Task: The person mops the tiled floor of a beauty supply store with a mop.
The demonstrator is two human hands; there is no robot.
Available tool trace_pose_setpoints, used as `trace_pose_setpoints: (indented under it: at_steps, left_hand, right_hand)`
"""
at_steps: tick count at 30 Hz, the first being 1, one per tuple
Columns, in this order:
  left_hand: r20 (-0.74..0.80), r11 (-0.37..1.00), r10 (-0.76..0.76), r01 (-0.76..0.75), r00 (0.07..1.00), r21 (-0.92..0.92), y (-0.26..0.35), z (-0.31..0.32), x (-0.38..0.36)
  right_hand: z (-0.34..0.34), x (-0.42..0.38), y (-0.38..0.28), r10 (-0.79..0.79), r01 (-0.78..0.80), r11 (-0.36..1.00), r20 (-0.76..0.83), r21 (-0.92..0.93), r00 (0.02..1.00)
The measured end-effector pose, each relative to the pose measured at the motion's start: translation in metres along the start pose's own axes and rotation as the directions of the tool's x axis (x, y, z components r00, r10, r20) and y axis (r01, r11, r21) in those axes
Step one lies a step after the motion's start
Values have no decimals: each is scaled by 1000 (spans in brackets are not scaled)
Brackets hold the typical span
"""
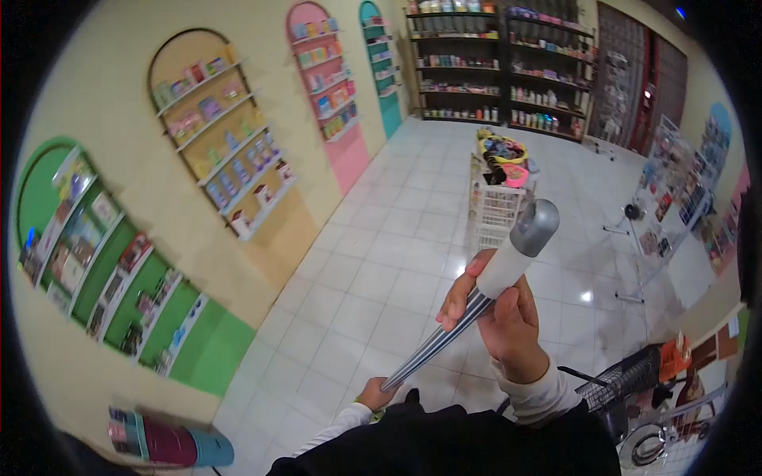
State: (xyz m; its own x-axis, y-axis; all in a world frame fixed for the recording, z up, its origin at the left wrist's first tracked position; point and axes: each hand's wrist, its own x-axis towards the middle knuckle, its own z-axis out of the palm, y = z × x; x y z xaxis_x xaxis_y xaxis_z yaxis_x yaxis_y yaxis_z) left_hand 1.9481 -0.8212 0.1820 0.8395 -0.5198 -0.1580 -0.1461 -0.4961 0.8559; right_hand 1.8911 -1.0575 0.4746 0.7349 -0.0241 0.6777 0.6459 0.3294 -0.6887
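Note:
A long pole handle point(432, 347) with blue-grey and white stripes slants across in front of my body. Its upper end has a white sleeve and a rounded grey cap point(535, 228), which points up and away from me. My right hand point(508, 317) is closed around it just below the white sleeve, thumb and fingers on opposite sides. Lower down and to the left, my left hand point(371, 394) grips the striped part. The pole's lower end is hidden behind my left hand and body, so what it carries does not show.
White floor tiles point(341, 266) stretch ahead. Arched green shelves point(119, 278) and other stocked wall shelves line the left. A white wire rack point(498, 208) with baskets stands in front, dark shelves point(456, 75) at the back. Display racks point(671, 186) and a black basket point(623, 385) are at right.

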Motion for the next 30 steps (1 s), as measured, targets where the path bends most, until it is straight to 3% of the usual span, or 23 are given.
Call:
trace_pose_setpoints:
  at_steps: [4, 6, 7, 11, 13, 17, 20, 26, 30]
  left_hand:
    - [208, 999, 19, -29, 978, 46, -1, 17, 97]
    - [294, 975, 165, -201, 942, 97, -2, 31, 146]
    - [338, 952, 232, -285, 912, 115, 4, 36, 169]
    - [624, 891, 183, -396, 760, 222, 53, 55, 245]
    - [681, 891, 252, -439, 687, 113, 73, 74, 277]
    - [728, 864, 400, -494, 557, -97, 112, 128, 339]
    - [767, 836, 436, -527, 471, -151, 145, 175, 385]
    - [799, 828, 466, -505, 380, -243, 227, 276, 463]
    - [721, 729, 616, -578, 319, -367, 272, 350, 511]
  right_hand:
    - [-56, 22, 9, -56, 28, 988, -185, -150, 981]
    - [-82, 37, 11, -102, 54, 979, -246, -196, 964]
    - [-94, 44, 12, -126, 66, 974, -276, -217, 953]
    - [-135, 63, 7, -348, 110, 876, -457, -470, 818]
    - [-155, 66, -6, -448, 114, 816, -494, -567, 745]
    - [-206, 64, -32, -506, 53, 757, -534, -651, 678]
    - [-253, 65, -48, -570, 41, 708, -536, -705, 622]
    - [-360, 73, -102, -603, -5, 629, -492, -777, 627]
    - [-420, 83, -133, -669, 44, 577, -442, -815, 597]
